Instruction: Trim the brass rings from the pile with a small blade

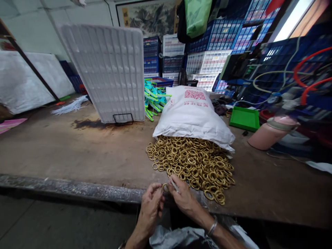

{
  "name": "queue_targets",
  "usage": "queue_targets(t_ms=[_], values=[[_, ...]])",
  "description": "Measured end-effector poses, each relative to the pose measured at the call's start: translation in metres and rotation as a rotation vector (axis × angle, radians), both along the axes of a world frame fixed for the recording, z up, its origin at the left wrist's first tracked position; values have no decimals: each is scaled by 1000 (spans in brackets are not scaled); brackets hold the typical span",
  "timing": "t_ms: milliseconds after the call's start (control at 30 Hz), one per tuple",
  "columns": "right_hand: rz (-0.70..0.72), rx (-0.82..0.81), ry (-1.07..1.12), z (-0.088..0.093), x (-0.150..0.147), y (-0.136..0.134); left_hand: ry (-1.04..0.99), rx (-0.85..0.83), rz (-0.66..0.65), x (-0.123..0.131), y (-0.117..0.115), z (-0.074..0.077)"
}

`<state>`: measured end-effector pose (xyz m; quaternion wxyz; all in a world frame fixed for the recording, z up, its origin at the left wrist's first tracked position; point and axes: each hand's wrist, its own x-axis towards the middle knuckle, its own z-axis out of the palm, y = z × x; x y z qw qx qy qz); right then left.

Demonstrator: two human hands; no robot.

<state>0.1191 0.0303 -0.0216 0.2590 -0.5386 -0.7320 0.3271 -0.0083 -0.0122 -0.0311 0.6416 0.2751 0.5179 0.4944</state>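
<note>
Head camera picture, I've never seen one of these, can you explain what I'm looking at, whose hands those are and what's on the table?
The picture comes from a camera worn on a person's head, looking forward and down, so the two bare hands at the bottom are the wearer's own. No machine is involved.

The left hand and the right hand meet at the near edge of a worn brown table. Between their fingertips they pinch one brass ring; the right hand also seems to hold a thin pale strip, too small to identify.

Just beyond lies a heap of rings spilling from a white sack. Further back stand a white plastic tray propped upright, a bundle of teal and green pieces, a green tray and a pink jug on its side. Stacked crates fill the background.
</note>
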Motion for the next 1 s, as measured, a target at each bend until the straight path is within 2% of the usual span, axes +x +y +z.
queue_targets(t_ms=[167,267,367,467,600,733,867,1000], values=[[-18,-132,215,10,10,-11,109,53,-92,11,4,12],[-39,-244,280,8,13,-11,220,218,-105,14,4,18],[-38,-228,268,2,15,-9,301,362,-137,15,4,16],[-52,-173,218,-4,18,-7,247,249,-183,15,2,9],[-70,-142,204,-4,19,-8,39,33,-252,18,1,2],[-87,-183,292,2,20,-8,-128,17,-257,22,0,4],[-91,-250,353,3,22,-7,-197,14,-232,24,-1,9],[-106,-175,215,-3,25,-9,-204,-7,-176,25,-1,10]])
